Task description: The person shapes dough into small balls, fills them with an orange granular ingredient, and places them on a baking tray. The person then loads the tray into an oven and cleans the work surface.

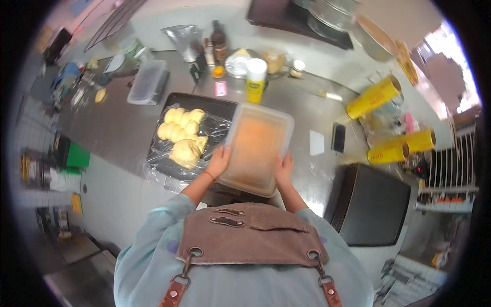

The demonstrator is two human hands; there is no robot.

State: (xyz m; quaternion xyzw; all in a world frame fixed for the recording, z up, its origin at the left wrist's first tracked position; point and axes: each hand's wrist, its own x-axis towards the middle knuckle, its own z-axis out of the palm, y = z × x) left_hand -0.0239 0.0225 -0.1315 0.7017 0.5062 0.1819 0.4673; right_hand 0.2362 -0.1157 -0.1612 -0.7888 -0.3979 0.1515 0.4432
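Between my two hands is a lidded plastic container with a translucent lid and something orange inside. My left hand grips its left side, and my right hand grips the right side near the lower corner. The container covers the right part of a black baking tray. On the tray's left half lie several pale yellow dough pieces and a larger dough lump, with clear plastic film around them. Whether the container rests on the tray or is held above it, I cannot tell.
A yellow can with a white cap stands just behind the container. Farther left is an empty-looking plastic box. To the right lie a white scraper, a phone and yellow film rolls. Dark trays are stacked at the near right.
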